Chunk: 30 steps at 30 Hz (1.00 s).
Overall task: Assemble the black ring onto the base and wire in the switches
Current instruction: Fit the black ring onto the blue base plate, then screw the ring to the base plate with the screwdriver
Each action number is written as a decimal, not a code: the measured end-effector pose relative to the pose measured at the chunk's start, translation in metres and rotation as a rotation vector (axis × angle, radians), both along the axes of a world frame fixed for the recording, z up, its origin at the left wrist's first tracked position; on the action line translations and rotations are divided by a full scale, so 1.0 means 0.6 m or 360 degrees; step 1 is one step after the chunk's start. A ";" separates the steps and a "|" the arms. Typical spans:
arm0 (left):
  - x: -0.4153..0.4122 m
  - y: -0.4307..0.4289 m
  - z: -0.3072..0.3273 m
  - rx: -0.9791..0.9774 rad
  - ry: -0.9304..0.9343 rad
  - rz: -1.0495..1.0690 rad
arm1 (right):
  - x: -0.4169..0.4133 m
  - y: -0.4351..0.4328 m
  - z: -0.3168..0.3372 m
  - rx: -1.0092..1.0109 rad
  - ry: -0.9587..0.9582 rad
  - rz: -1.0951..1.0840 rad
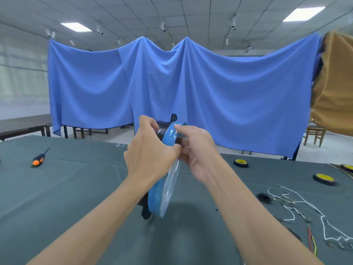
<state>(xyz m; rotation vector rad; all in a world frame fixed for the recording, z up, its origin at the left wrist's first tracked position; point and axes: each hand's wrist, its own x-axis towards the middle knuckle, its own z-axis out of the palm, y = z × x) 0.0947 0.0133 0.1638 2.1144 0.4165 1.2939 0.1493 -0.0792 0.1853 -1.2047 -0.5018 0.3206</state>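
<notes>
Held aloft, upright, edge-on: blue-filmed round part (155, 196); black switch (264, 197), white wires (290, 219) lying at right

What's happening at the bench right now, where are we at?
A person holds a round blue-filmed panel upright on edge at the grey table, with a black part showing behind it. The left grip and right grip both pinch its top edge, and clear film hangs loose below them. The white wires, a black socket, two yellow-cored tape rolls and an orange-handled screwdriver lie on the table untouched, so no wiring looks started.
</notes>
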 end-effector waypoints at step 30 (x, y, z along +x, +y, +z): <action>-0.006 0.186 -0.169 -0.1997 0.0317 -0.0792 | 0.022 0.108 -0.149 -0.1741 -0.1432 0.0345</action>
